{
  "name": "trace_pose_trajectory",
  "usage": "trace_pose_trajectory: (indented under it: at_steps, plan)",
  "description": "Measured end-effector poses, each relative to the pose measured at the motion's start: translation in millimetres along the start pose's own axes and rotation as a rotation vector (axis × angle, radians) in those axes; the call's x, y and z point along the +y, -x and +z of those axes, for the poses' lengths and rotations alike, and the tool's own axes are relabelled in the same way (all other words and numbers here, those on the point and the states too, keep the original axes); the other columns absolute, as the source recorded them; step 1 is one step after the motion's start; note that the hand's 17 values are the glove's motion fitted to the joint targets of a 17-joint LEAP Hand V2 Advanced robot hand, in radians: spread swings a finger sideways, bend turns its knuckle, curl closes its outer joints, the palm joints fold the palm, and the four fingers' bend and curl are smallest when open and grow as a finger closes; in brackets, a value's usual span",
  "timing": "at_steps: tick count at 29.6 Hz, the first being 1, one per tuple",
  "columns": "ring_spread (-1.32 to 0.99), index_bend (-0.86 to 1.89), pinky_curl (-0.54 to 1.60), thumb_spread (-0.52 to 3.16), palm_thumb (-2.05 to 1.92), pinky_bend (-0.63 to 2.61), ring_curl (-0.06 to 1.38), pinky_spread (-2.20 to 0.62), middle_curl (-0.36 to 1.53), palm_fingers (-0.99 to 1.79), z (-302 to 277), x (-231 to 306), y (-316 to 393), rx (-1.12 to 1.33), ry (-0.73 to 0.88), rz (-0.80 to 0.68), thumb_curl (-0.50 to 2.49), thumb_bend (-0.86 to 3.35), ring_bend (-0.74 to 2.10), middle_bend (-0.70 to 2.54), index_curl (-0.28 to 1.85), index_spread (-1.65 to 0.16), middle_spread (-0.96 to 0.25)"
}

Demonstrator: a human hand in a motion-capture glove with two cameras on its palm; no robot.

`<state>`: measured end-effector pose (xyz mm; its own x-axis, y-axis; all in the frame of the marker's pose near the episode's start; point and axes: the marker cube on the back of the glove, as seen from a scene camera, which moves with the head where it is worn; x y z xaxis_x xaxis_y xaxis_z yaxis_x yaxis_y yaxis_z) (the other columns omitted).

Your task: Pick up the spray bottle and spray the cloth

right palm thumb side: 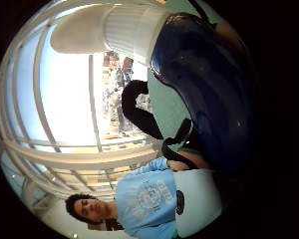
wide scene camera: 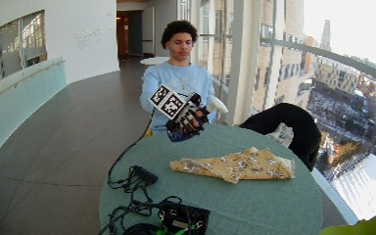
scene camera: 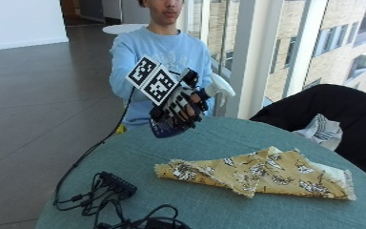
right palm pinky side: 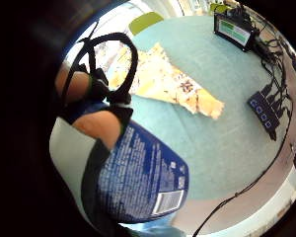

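Note:
My gloved right hand [scene camera: 182, 106] grips a dark blue spray bottle [scene camera: 165, 128] and holds it in the air above the table's far edge, near my chest. The bottle's white spray head [scene camera: 221, 87] sticks out past the hand. In the little finger side palm view the bottle's blue label [right palm pinky side: 143, 177] fills the space next to the palm, fingers curled round it. The thumb side palm view shows its blue shoulder [right palm thumb side: 204, 84] and white collar [right palm thumb side: 132, 32]. A yellow flowered cloth [scene camera: 259, 174] lies folded flat on the table, below the bottle and to its side.
The round table has a teal cover [scene camera: 170, 157]. A black hub and tangled cables [scene camera: 116, 186] lie at its near side, beside a black device with a screen [wide scene camera: 183, 218]. A dark jacket [scene camera: 329, 112] hangs on a chair beside the table.

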<state>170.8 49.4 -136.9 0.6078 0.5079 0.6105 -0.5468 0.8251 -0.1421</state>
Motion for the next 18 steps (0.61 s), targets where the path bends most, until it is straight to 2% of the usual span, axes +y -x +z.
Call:
trace_pose_trajectory:
  at_steps: [18]
  plan:
    - [0.01, 0.08, 0.38, 0.71, 0.94, 0.31, 0.39, 0.24, 0.45, 1.00, 10.6, -1.4, -9.1, 0.051, 0.050, 0.070, 0.66, -0.03, 0.53, 0.24, 0.21, -0.29, -0.08]
